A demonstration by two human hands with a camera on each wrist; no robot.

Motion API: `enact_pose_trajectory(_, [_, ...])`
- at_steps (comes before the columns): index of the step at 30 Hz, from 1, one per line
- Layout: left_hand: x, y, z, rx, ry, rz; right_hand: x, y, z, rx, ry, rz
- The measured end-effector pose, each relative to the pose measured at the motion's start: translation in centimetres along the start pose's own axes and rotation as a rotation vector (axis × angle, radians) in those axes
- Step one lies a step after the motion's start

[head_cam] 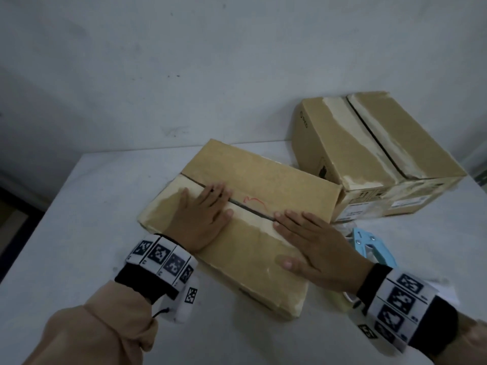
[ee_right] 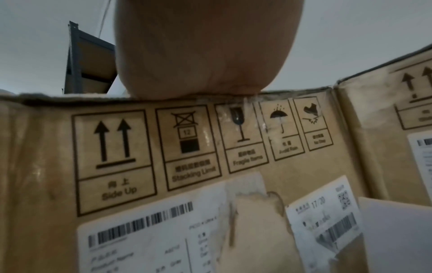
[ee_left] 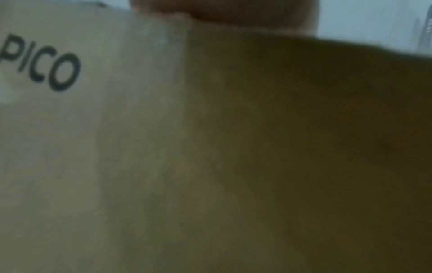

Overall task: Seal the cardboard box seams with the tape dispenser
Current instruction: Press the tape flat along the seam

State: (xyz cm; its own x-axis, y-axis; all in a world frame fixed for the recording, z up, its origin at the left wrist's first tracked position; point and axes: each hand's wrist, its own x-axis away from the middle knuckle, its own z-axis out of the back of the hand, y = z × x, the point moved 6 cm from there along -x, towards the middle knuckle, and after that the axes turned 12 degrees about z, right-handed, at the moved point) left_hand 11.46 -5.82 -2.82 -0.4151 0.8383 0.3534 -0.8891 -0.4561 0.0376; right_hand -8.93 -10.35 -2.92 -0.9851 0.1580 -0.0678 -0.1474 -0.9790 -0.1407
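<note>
I see my left hand (head_cam: 201,218) and right hand (head_cam: 315,252) pressing flat, fingers straight, on the box (head_cam: 276,185), tape dispenser (head_cam: 369,245) half hidden behind my right wrist, handling symbols on the box side only in right wrist view, left wrist view blurred

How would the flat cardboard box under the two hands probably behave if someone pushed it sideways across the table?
The flat box would probably slide rather than tip, since it lies low and wide on the table. Its top may flex: the middle seam looks untaped, with the left hand and right hand pressing the flaps.

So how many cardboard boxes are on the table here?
2. The flat box lies near the person under both hands; the taller box stands behind it to the right. None seems hidden.
</note>
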Motion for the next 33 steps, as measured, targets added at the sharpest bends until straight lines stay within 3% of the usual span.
enact_pose_trajectory(6, [-3.0,-3.8,1.4,0.013,0.102,0.143,0.0,0.0,0.6,0.025,-0.039,0.064])
enact_pose_trajectory(9, [-2.8,-3.2,1.2,-0.007,0.054,0.142,-0.6,-0.1,0.7,0.048,-0.078,0.046])
enact_pose_trajectory(15, [2.4,3.6,-0.9,-0.061,0.028,-0.201,-3.5,-0.1,-0.7,-0.057,-0.117,0.114])
enact_pose_trajectory(18, [2.6,4.1,-1.3,-0.036,0.023,-0.219,-4.0,-0.2,-0.2,-0.008,-0.066,0.120])
enact_pose_trajectory(27, [-1.8,-5.9,1.3,0.059,0.114,0.143,1.1,0.4,0.3,-0.076,0.023,0.009])
enact_pose_trajectory(33, [-3.5,-7.9,2.2,0.178,0.168,0.271,-0.3,0.5,0.0,-0.086,0.036,-0.038])
